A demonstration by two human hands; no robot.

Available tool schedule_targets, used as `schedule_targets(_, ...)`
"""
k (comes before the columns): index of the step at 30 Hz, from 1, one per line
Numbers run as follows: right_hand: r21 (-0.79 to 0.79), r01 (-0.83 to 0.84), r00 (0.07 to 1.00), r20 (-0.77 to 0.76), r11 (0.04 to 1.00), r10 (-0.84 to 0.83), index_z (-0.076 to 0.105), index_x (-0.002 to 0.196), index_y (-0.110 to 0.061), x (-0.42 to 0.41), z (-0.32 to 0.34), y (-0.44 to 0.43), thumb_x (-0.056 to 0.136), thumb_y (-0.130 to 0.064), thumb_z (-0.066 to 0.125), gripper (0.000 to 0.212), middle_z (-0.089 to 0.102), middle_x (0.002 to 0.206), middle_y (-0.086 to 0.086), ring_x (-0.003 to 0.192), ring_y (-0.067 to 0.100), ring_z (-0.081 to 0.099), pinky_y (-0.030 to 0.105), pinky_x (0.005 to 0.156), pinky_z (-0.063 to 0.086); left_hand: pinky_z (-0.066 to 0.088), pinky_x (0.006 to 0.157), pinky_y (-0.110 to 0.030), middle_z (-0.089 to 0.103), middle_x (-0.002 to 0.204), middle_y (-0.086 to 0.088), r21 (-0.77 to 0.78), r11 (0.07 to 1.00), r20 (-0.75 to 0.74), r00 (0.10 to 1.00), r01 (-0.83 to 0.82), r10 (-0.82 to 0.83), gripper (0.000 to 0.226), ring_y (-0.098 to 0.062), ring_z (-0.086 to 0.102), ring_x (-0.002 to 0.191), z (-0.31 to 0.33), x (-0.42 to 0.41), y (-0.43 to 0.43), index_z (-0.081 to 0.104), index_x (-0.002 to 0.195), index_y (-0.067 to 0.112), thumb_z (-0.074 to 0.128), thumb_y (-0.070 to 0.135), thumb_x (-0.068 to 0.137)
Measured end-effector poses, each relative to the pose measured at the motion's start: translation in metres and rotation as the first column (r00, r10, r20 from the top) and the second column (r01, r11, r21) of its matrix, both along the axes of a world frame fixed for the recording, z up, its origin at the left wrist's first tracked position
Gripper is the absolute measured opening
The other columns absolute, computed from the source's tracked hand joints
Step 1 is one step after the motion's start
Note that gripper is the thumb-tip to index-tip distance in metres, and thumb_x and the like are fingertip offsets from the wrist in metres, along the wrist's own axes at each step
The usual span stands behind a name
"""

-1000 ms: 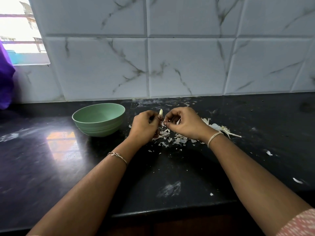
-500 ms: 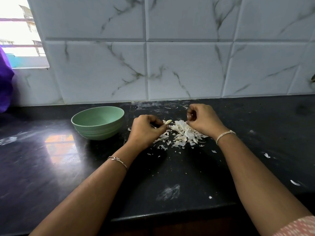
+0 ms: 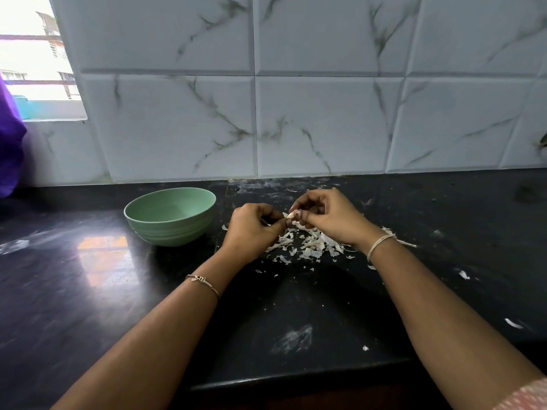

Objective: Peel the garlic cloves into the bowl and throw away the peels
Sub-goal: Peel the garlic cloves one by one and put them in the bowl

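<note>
Both hands pinch one garlic clove over a heap of peels.

The left hand [image 3: 251, 229] and right hand [image 3: 328, 217] meet fingertip to fingertip, fingers curled, each gripping the pale garlic clove [image 3: 291, 215] held just above the dark tabletop [image 3: 118, 291]. Under and beside the right hand lies a loose pile of white peels [image 3: 310, 244], with stray flakes scattered farther right. The green bowl [image 3: 171, 232] stands upright near the left hand, apart from it.
</note>
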State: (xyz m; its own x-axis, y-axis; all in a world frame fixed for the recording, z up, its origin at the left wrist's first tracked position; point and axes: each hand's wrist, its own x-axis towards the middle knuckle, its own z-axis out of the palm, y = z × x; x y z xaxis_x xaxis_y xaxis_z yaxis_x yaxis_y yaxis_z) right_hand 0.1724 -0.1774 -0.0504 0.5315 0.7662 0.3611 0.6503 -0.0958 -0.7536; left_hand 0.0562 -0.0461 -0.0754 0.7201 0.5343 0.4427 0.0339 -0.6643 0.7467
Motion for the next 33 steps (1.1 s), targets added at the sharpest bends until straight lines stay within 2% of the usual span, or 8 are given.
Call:
schedule_targets(5,0.083,-0.047,0.96,-0.273,0.995,0.068,0.068,0.087,-0.008,-0.003,-0.001,-0.001,0.087,0.004,0.064,0.013,0.068,0.082,0.008,0.073,0.014,0.066,0.022,0.071,0.058,0.053,0.054,-0.025,0.07,0.068,-0.003,-0.225,0.968,0.015,0.994,0.109,-0.109,0.011,-0.01,0.065,0.057,0.0,-0.003,0.002,0.069,0.076,0.016,0.075,0.019,0.085)
schedule_targets(8,0.132,-0.073,0.92,-0.373,0.988,0.118,0.067,0.087,-0.005,-0.004,-0.001,-0.001,0.087,0.006,0.063,0.012,0.067,0.076,0.01,0.066,0.013,0.064,0.018,0.066,0.057,0.051,0.053,-0.024,0.067,0.069,-0.003,-0.491,0.847,0.087,0.979,0.204,-0.185,0.009,-0.013,0.062,0.057,0.003,-0.005,-0.001,0.067,0.081,0.009,0.068,0.013,0.089)
schedule_targets(11,0.169,-0.071,0.91,-0.393,0.983,0.134,0.066,0.084,-0.005,-0.005,-0.002,0.002,0.087,0.008,0.062,0.014,0.066,0.073,0.009,0.061,0.009,0.064,0.017,0.062,0.057,0.053,0.054,-0.025,0.066,0.07,-0.002,-0.608,0.764,0.093,0.975,0.216,-0.201,0.011,-0.012,0.061,0.056,0.007,-0.006,-0.003,0.067,0.084,0.011,0.062,0.012,0.093)
schedule_targets(13,0.175,-0.051,0.92,-0.375,0.983,0.114,0.067,0.084,-0.005,-0.004,-0.003,0.003,0.086,0.008,0.063,0.013,0.067,0.071,0.007,0.059,0.008,0.064,0.016,0.06,0.056,0.054,0.056,-0.028,0.066,0.071,-0.003,-0.597,0.775,0.08,0.977,0.206,-0.198,0.011,-0.013,0.061,0.057,0.006,-0.005,-0.003,0.067,0.084,0.011,0.062,0.014,0.093)
schedule_targets(18,0.172,0.027,0.951,-0.309,0.985,0.028,0.071,0.083,-0.003,-0.006,-0.004,0.005,0.083,0.002,0.072,0.005,0.07,0.073,0.007,0.062,0.009,0.067,0.018,0.06,0.055,0.054,0.056,-0.028,0.073,0.077,-0.01,-0.373,0.927,0.081,0.997,0.043,-0.014,0.009,-0.013,0.063,0.055,0.001,0.001,-0.003,0.071,0.079,0.012,0.07,0.018,0.086)
schedule_targets(21,0.173,0.056,0.964,-0.267,0.983,-0.008,0.072,0.082,-0.003,-0.009,-0.004,0.007,0.082,0.0,0.074,0.004,0.071,0.076,0.011,0.069,0.017,0.068,0.024,0.065,0.058,0.059,0.06,-0.035,0.073,0.076,-0.013,-0.348,0.937,0.084,0.996,0.025,0.005,0.007,-0.012,0.064,0.053,0.001,0.001,-0.002,0.071,0.078,0.012,0.07,0.015,0.084)
schedule_targets(26,0.199,0.141,0.981,-0.163,0.97,-0.109,0.072,0.071,-0.015,-0.011,-0.009,0.013,0.078,-0.004,0.077,0.014,0.073,0.076,0.012,0.076,0.031,0.071,0.048,0.078,0.059,0.062,0.065,-0.044,0.072,0.073,-0.014,-0.297,0.955,0.075,0.997,-0.002,0.026,0.007,-0.018,0.066,0.055,0.001,0.002,-0.001,0.071,0.077,0.012,0.069,0.013,0.083)
schedule_targets(33,0.198,0.128,0.98,-0.174,0.972,-0.094,0.073,0.072,-0.013,-0.012,-0.01,0.014,0.078,-0.004,0.077,0.011,0.073,0.074,0.014,0.072,0.032,0.071,0.052,0.077,0.059,0.061,0.063,-0.043,0.071,0.074,-0.016,-0.301,0.953,0.038,0.999,0.022,-0.011,0.013,-0.018,0.065,0.055,-0.001,0.001,0.003,0.07,0.077,0.01,0.065,0.009,0.089)
